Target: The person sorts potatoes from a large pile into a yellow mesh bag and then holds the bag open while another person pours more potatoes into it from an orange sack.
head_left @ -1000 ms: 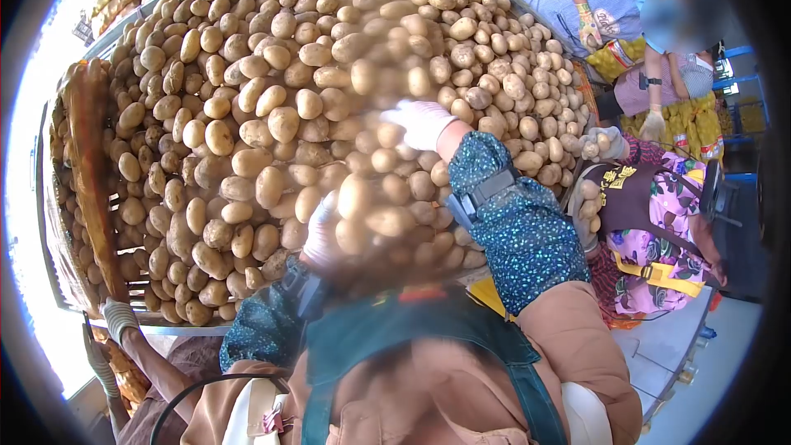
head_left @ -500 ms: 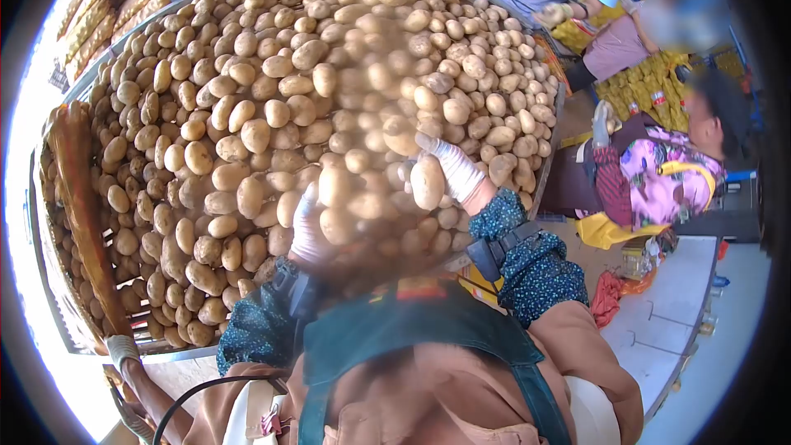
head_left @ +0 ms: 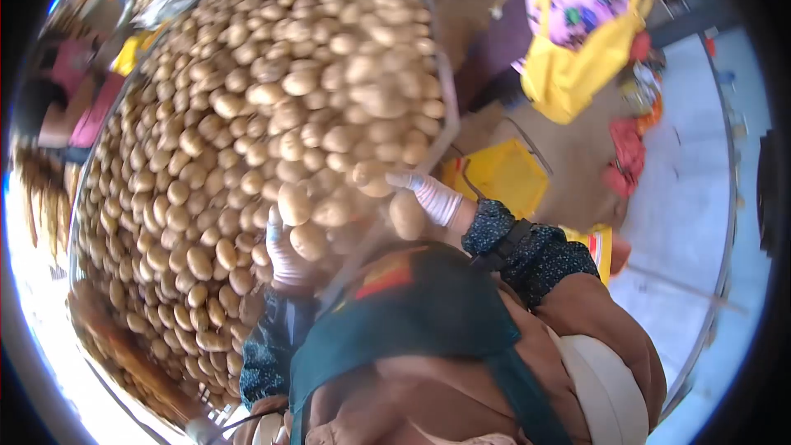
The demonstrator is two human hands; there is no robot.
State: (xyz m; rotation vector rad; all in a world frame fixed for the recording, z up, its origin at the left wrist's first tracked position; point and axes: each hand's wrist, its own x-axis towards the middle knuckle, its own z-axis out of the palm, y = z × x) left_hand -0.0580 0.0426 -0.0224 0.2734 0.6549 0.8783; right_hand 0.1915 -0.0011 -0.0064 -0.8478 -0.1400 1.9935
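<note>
Potatoes (head_left: 198, 189) fill a wide metal-edged bin in front of me. My left hand (head_left: 286, 259), in a pale glove, is closed around potatoes (head_left: 307, 242) at the near side of the heap. More potatoes lie against its fingers. In my right hand (head_left: 435, 198), also gloved, are two potatoes: one (head_left: 375, 179) at the fingertips and another (head_left: 407, 214) below the palm. Both hands are close to my green apron (head_left: 412, 313), held over the bin's near edge. The palms and some fingers are hidden by the potatoes.
The bin's metal rim (head_left: 447, 103) runs down the right side. Beyond it are a yellow crate (head_left: 503, 177) and a person in a flowered top with a yellow apron (head_left: 568, 66). A white table (head_left: 671, 222) stands at right. A wooden bar (head_left: 136, 354) crosses the lower left.
My view has turned to the right, so the bin appears shifted left and the yellow crate shows. Both hands stay on potatoes, closer to my body.
</note>
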